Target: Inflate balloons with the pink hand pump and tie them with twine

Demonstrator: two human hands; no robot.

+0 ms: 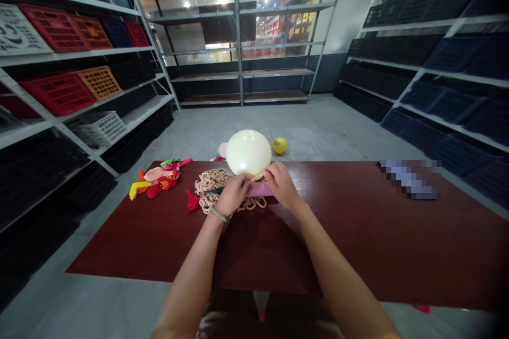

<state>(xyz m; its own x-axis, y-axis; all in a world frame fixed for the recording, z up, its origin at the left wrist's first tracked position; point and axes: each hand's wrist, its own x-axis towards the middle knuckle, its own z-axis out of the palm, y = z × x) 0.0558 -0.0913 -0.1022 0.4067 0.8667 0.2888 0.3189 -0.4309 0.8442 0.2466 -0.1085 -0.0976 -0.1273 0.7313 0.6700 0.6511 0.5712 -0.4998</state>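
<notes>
A large inflated pale-cream balloon (248, 151) stands at the table's far edge, its neck end toward me. My left hand (234, 193) is closed in a pinch at that neck, a green bangle on the wrist. From the other side my right hand (282, 183) pinches the neck too, with a short beige strip between the hands. Under my fingers lies a pink tube (259, 189), and a thin black piece (214, 190) sticks out left of my left hand; whether they join is hidden. Beige cord-like loops (212, 180) lie heaped beside and beneath my left hand.
Uninflated coloured balloons (163, 177) lie at the left of the dark red table (350, 243), a red one (192, 199) beside the loops. A blurred-out flat object (409, 180) rests at right. Beyond the edge is a small yellow balloon (279, 145). Shelves with crates (55, 92) flank the room.
</notes>
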